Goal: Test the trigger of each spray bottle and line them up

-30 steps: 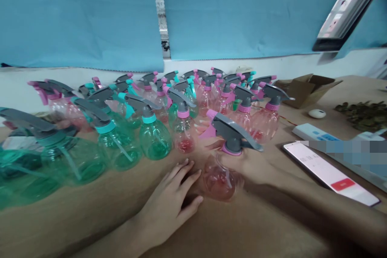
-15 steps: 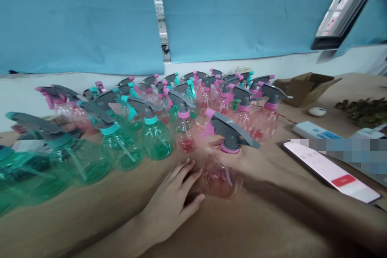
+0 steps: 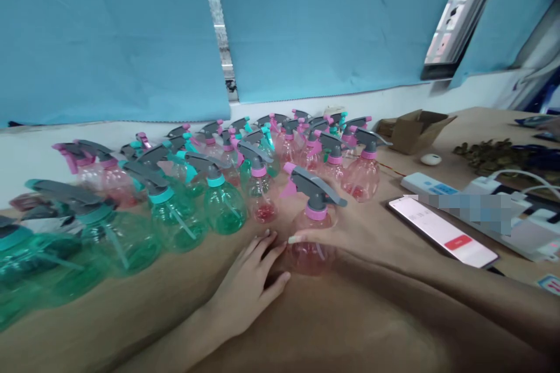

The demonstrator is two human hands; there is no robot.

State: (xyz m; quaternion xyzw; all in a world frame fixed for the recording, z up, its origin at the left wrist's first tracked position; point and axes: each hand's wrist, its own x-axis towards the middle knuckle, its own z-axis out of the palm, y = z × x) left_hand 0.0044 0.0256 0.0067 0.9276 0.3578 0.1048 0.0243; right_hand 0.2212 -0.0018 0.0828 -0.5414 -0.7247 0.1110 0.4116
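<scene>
A clear pink spray bottle [image 3: 312,256] with a grey and pink trigger head stands upright at the table's front middle. My right hand [image 3: 326,238] wraps around its body, thumb across the near side; the other fingers are hidden behind it. My left hand [image 3: 249,274] rests on the table just left of the bottle, fingers apart and holding nothing. Just beyond stands another pink spray bottle [image 3: 261,192] with red at its bottom. Green spray bottles, one [image 3: 225,210] with a turquoise collar, stand to the left of it.
Several more pink and green spray bottles crowd toward the wall. On the right lie a phone [image 3: 441,230] with a lit screen, a power strip [image 3: 431,183] with cables, a white oval object [image 3: 431,159] and an open cardboard box [image 3: 417,131]. Blue sheeting [image 3: 324,23] covers the wall.
My right hand has shifted from the spray bottle's neck down to its body. The bottle, tilted earlier, now stands upright. My left hand has barely moved; the view has turned slightly right.
</scene>
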